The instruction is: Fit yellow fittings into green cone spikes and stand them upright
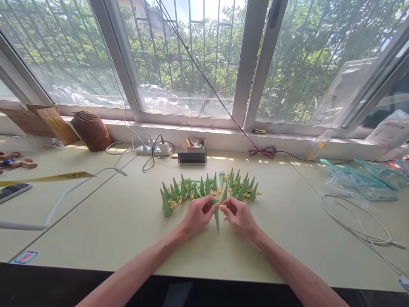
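Note:
My left hand is closed around the wide end of a green cone, whose tip points down toward me. Close against it, my right hand pinches a small yellow piece at the side of the cone's wide end. Whether the piece sits in the cone or only touches it, I cannot tell. Beyond my hands stand several upright green cones with small yellow pieces among them. One more green cone rests tip toward me at the back of the group.
Behind the cones are a small open box and a power strip with cables. A brown bag and a phone lie left. Teal plastic bags and a coiled white cable lie right. Windows line the back.

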`<state>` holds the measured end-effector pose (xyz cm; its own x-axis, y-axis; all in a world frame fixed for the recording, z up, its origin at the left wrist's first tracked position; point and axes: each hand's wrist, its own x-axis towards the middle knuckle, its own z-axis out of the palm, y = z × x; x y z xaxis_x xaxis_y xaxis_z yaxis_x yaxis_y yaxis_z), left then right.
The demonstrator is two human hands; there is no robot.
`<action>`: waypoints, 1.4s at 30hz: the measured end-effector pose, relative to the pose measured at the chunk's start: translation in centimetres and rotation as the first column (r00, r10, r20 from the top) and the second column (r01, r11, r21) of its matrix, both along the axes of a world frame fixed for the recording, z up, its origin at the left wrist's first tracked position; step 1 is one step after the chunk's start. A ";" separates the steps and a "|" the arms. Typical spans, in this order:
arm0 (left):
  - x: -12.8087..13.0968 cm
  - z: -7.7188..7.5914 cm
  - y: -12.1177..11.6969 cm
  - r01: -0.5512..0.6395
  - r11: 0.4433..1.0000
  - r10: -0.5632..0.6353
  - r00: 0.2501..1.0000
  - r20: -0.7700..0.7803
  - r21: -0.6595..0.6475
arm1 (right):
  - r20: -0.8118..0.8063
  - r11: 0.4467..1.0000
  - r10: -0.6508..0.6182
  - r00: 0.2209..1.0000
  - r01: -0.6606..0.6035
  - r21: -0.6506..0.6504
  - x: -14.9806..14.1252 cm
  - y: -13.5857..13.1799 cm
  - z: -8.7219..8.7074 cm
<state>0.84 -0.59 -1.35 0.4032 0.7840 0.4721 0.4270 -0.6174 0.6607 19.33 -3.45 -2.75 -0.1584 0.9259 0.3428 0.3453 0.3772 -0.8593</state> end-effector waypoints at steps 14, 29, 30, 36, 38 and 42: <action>0.0 -0.5 0.1 0.044 0.999 -0.044 0.999 -0.002 0.011 | 0.086 0.998 -0.057 0.995 0.056 0.008 0.1 0.4 -0.4; 0.0 -0.3 0.1 0.020 1.000 -0.020 1.000 0.011 -0.001 | -0.043 1.000 0.006 0.999 -0.006 -0.002 0.1 0.0 0.0; 0.0 -0.3 0.1 0.026 1.000 -0.026 1.000 0.008 -0.001 | -0.037 1.000 0.009 0.999 -0.009 -0.005 0.2 0.1 0.0; -0.2 -0.5 -0.1 0.062 0.998 -0.062 0.998 0.010 0.003 | -0.002 1.000 -0.021 1.000 0.021 -0.001 0.1 0.1 -0.2; -0.2 -0.5 -0.1 0.071 0.997 -0.071 0.997 0.009 0.004 | 0.005 0.999 -0.031 1.000 0.031 -0.009 0.1 0.1 -0.1; -0.1 -0.6 0.0 0.060 0.998 -0.060 0.998 0.008 -0.002 | 0.006 0.999 -0.046 0.999 0.046 -0.011 -0.1 0.0 0.4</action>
<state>0.73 -0.61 -1.98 0.4453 0.7598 0.4738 0.3839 -0.6400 0.6656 19.27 -3.43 -2.35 -0.1174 0.9360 0.3319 0.3673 0.3515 -0.8611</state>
